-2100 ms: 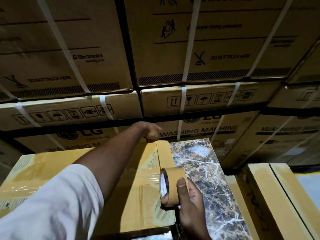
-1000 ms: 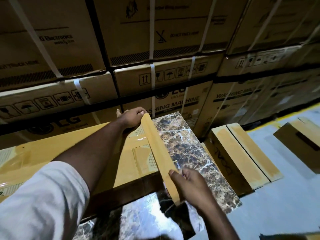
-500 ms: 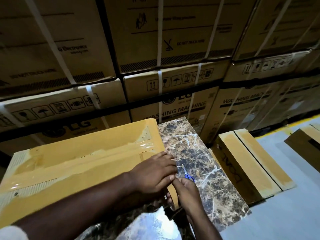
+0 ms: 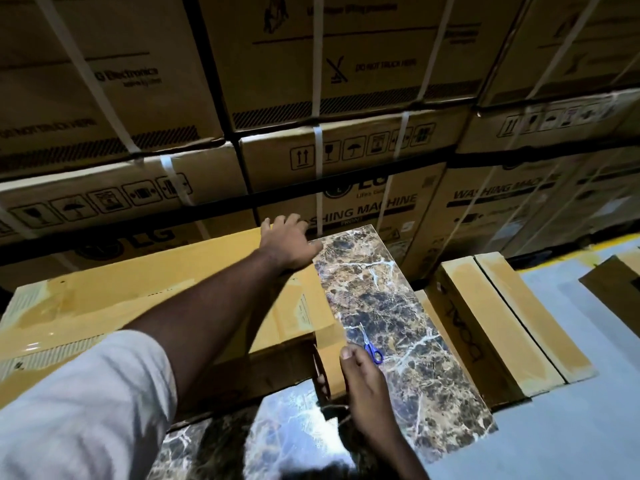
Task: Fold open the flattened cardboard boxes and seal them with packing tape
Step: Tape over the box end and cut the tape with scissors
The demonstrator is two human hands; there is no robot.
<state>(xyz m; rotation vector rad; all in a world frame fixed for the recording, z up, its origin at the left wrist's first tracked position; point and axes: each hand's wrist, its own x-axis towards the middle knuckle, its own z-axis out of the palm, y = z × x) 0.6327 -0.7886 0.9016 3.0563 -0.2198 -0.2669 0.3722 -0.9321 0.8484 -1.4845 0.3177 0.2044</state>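
Observation:
A flat yellow-brown cardboard box (image 4: 138, 289) lies on a marble-patterned slab (image 4: 388, 292), with brown tape running along its right edge. My left hand (image 4: 289, 244) reaches across to the far right corner of the box and presses there with straight, spread fingers. At the near right corner my right hand (image 4: 362, 386) grips the roll of brown packing tape (image 4: 327, 368), thumb on top and fingertips showing through the core. Small blue-handled scissors (image 4: 372, 346) lie on the slab just beyond my right thumb.
A wall of strapped washing-machine cartons (image 4: 346, 147) rises right behind the box. Two long taped boxes (image 4: 491, 323) lie on the grey floor to the right, and another carton (image 4: 616, 292) sits at the far right edge.
My left hand has slid from the near right corner up the taped edge to the far corner. My right hand stays at the near corner with the roll.

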